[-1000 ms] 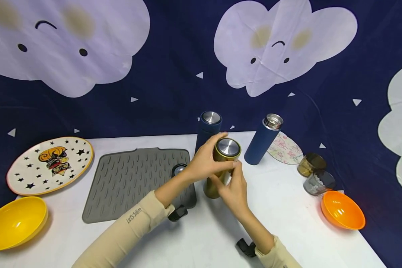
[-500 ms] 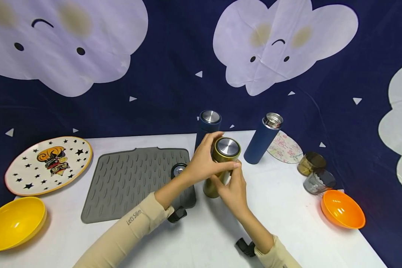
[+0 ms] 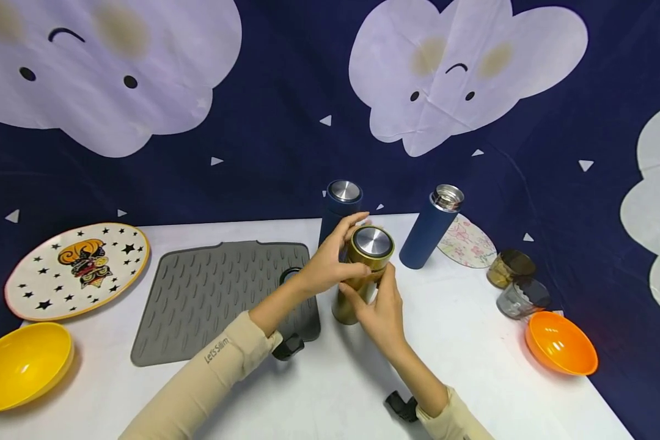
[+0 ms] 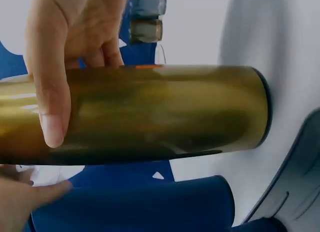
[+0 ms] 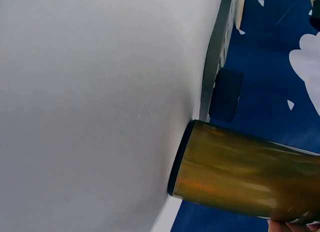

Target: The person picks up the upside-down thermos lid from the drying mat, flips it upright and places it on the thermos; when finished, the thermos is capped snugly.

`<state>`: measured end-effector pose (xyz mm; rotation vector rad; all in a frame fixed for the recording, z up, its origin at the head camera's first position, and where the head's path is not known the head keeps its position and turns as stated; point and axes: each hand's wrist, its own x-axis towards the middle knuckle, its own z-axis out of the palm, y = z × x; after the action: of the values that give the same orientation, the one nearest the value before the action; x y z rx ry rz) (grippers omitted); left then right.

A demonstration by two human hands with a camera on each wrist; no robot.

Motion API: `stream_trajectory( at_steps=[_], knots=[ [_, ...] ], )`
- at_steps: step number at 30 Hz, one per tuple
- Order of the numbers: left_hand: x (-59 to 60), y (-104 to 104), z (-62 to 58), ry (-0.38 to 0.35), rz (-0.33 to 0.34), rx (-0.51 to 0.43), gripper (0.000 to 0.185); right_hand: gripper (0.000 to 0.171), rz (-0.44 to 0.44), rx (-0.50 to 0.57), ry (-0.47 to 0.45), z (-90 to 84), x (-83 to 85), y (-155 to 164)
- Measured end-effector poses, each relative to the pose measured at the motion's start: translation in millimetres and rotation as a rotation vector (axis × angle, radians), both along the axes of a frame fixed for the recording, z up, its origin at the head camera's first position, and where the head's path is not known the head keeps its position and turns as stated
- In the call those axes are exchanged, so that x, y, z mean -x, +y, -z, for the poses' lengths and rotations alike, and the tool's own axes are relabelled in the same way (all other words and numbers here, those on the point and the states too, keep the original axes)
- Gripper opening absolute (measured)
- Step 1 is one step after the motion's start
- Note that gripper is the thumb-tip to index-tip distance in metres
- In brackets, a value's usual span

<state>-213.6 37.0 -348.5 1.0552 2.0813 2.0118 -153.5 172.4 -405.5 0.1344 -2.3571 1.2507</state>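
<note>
A gold thermos with a steel-topped lid stands upright on the white table. My right hand grips its body, thumb in front; in the left wrist view that thumb lies across the gold wall. My left hand curves round the lid, thumb on the near side and fingers behind; part of it shows blurred in the left wrist view. Just behind stands a closed blue thermos. Further right, a blue thermos without its lid shows a bare steel mouth.
A grey drying mat lies left, bearing a dark round lid half hidden by my left arm. Far left are an owl plate and yellow bowl. Right are a floral disc, two glasses and an orange bowl.
My left thumb has slid back leftward along the front of the gold thermos, near its lid. The right hand keeps its hold on the body.
</note>
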Motion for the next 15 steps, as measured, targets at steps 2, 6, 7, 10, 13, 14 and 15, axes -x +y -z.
stream_trajectory(
  at_steps=[2, 6, 7, 10, 13, 14, 15],
  knots=[
    [-0.2, -0.6, 0.9, -0.023, 0.008, 0.012, 0.094, 0.069, -0.005, 0.004, 0.003, 0.0, 0.0, -0.5],
    [-0.5, 1.9, 1.2, 0.025, -0.108, 0.082, 0.092, 0.062, 0.003, -0.015, 0.034, 1.3, 1.0, -0.5],
    [0.3, 2.1, 1.5, 0.033, -0.112, 0.07, 0.088, 0.062, 0.0, -0.014, 0.038, 1.2, 1.1, -0.8],
    [2.5, 0.0, 2.3, 0.018, -0.002, -0.045, 0.077, 0.064, -0.016, 0.005, 0.024, 0.8, 1.3, -1.6],
    [2.2, -1.3, 3.4, -0.015, 0.035, -0.062, 0.081, 0.066, -0.018, 0.022, 0.006, -0.1, 0.7, -2.2],
    [1.8, -1.1, 3.5, -0.004, 0.0, -0.035, 0.079, 0.065, -0.015, 0.02, 0.007, 0.1, 0.8, -2.2],
    [1.7, -0.4, 3.3, 0.012, -0.041, -0.004, 0.078, 0.063, -0.011, 0.015, 0.012, 0.4, 1.3, -2.0]
  ],
)
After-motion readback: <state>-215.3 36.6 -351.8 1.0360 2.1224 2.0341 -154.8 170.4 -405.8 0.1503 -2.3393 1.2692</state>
